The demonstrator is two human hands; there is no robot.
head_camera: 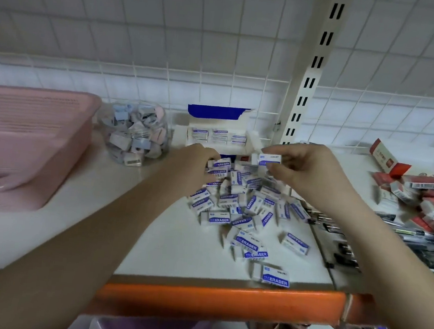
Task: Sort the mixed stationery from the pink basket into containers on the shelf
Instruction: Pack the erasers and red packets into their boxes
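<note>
Spreading beneath both hands, the white shelf (149, 237) carried everything, with the pink basket (25, 144) lying tilted well to the left of the left hand (197, 159). Right of the right hand (303, 170) lay a heap of red boxes (426, 202) and dark pens (416, 244). A clear jar of small clips (134, 134) stood between basket and left hand. Just beyond the fingers sat an open eraser box (219, 135), partly filled. Under the hands the eraser pile (241, 207) sprawled; the left hand's curled fingers were reaching into its top, though whether they gripped anything I cannot tell. The right hand pinched one eraser (269, 159) above the pile.
</note>
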